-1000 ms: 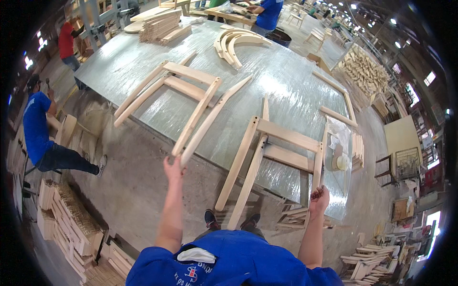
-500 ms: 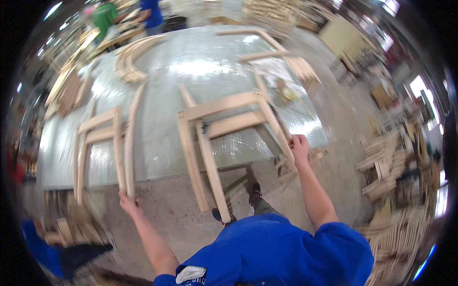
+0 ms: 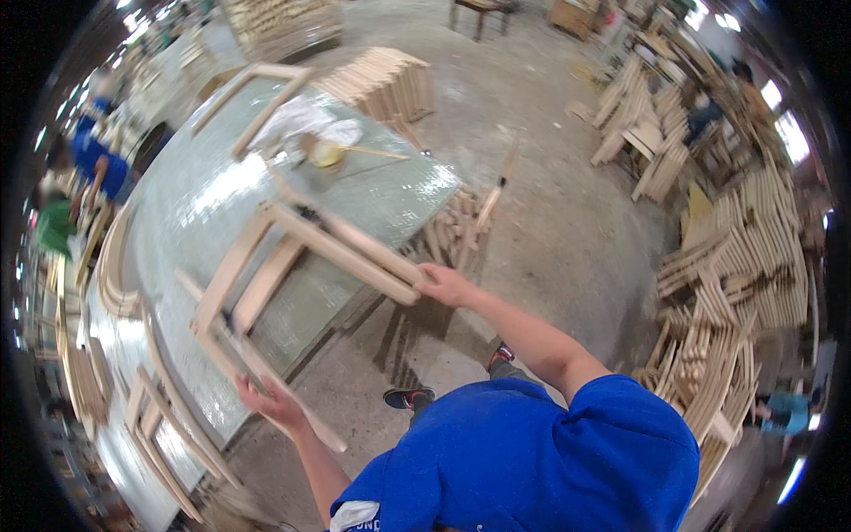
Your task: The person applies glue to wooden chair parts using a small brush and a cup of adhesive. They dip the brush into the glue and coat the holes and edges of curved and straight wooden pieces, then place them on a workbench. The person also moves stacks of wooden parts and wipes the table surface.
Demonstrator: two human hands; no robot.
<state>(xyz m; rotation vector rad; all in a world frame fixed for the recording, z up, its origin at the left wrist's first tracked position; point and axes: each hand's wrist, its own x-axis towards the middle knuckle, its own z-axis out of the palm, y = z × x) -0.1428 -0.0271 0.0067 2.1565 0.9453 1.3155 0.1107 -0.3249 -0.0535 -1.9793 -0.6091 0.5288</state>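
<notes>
Slats and sheeting lie beyond; right grip clasps wooden frame, left grip unclear

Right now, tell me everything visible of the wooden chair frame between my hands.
The wooden chair frame looks pale and unpainted: two nested sections, each with two long legs and a crosspiece. Whether the sections are joined is unclear. Dark spots show near some joints. It slants over the shiny table, leg ends jutting past the edge. Your right hand touches leg ends on one side, your left hand a leg on the other.
</notes>
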